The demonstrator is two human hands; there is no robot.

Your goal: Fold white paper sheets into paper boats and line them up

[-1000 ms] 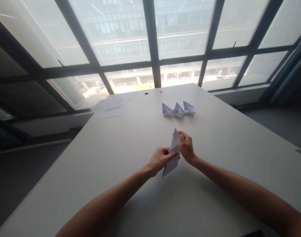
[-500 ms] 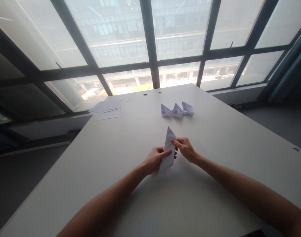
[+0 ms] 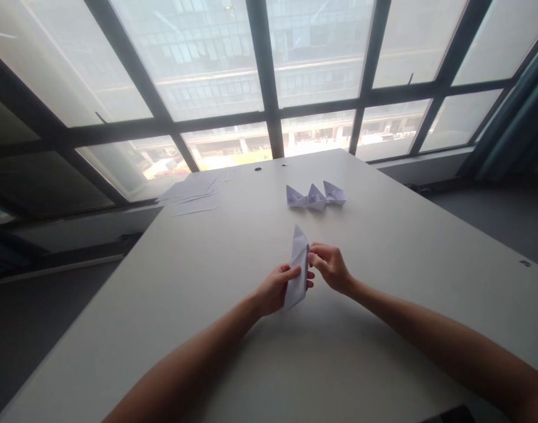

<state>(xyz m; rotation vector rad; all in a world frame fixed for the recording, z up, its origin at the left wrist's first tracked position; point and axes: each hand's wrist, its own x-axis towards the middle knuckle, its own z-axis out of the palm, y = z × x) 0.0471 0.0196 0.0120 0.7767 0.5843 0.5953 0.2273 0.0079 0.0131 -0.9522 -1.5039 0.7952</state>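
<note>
Folded white paper [image 3: 300,249], pointed at its top end, is held upright above the table. My left hand [image 3: 274,290] grips its lower half, thumb across the front and fingertips showing past the right edge. At the paper's upper right edge is my right hand [image 3: 333,270], closed with thumb and forefinger pinched at that edge. How much paper lies between those fingertips is hard to see. Beyond my hands, three white paper boats stand in a row: a left boat [image 3: 296,200], a middle boat [image 3: 316,201] and a right boat [image 3: 334,194].
Both forearms rest over a large white table [image 3: 233,247]. Loose paper sheets [image 3: 193,197] lie at its far left. Large framed windows stand behind the far edge, and a dark object [image 3: 451,416] shows at the bottom edge.
My right thumb has slid off the paper's front face to its right edge. The paper has turned slightly and shifted a little left; my left hand keeps its hold.
</note>
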